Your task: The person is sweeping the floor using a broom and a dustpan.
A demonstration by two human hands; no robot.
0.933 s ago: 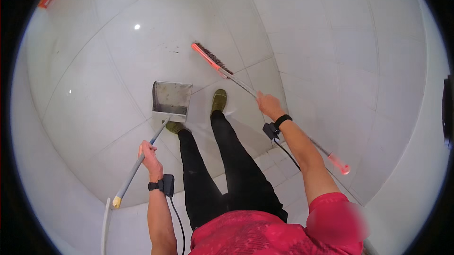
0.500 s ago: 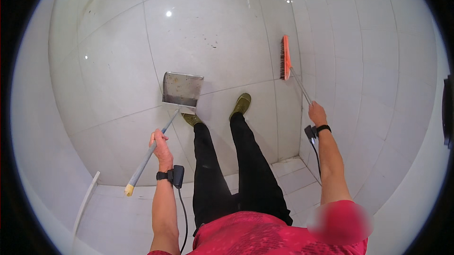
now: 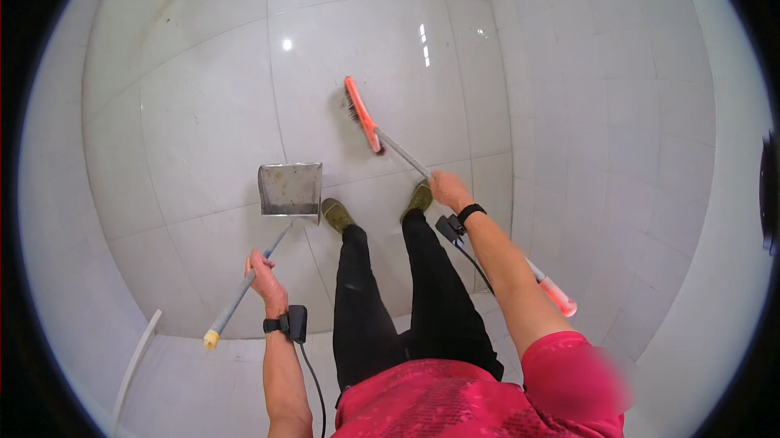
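My left hand [image 3: 264, 279] is wrapped round the blue-grey pole of a long-handled metal dustpan [image 3: 290, 188]. The pan rests on the floor ahead of my left foot, its inside stained with brown specks. My right hand [image 3: 449, 191] grips the grey handle of a broom [image 3: 362, 115] with an orange head and dark bristles. That head is on the floor, ahead of my feet and to the right of the pan. The handle's orange end shows beyond my right forearm. Any debris beneath the bristles is hidden.
Large pale tiles cover the floor [image 3: 219, 113]. A white tiled wall [image 3: 601, 137] rises on the right. At the lower left a white pipe [image 3: 138, 365] runs near the other wall. Black cables hang from the wrist devices. My green shoes [image 3: 336, 214] stand close to the pan.
The broom has swung left from beside the right wall to the middle of the floor, my right hand moving with it. The dustpan sits slightly lower and further left in view.
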